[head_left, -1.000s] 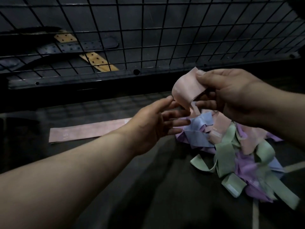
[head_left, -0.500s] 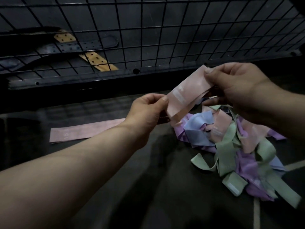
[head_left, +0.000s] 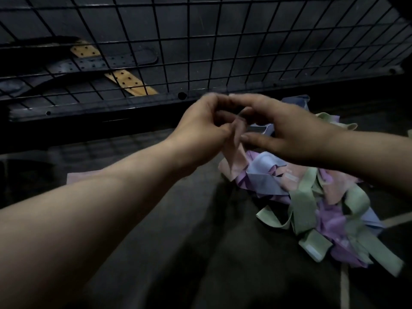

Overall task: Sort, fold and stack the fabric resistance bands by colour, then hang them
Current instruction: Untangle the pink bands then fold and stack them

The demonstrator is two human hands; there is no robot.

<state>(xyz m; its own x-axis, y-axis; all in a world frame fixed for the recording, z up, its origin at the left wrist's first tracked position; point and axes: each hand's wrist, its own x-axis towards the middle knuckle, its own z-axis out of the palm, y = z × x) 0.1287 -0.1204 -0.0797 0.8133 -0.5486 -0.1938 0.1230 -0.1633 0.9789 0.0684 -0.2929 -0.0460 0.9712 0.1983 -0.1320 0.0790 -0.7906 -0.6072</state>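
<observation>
A pink fabric band (head_left: 234,157) hangs down between my two hands, above the near edge of a jumbled pile of bands (head_left: 312,197) in green, purple, blue and pink on the dark floor. My left hand (head_left: 205,128) pinches the band's top with curled fingers. My right hand (head_left: 283,130) meets it fingertip to fingertip and holds the same band, thumb stretched out below. A second pink band (head_left: 77,176) lies flat on the floor at the left, mostly hidden behind my left forearm.
A black wire grid panel (head_left: 200,52) stands just behind my hands. Behind it lie dark perforated straps (head_left: 116,61) and a tan perforated strap (head_left: 127,82). A pale line (head_left: 344,286) marks the floor at the lower right.
Both hands came together over the pink band. The band, stretched slanting between them before, now hangs folded downward from the joined fingertips. The view shifted slightly.
</observation>
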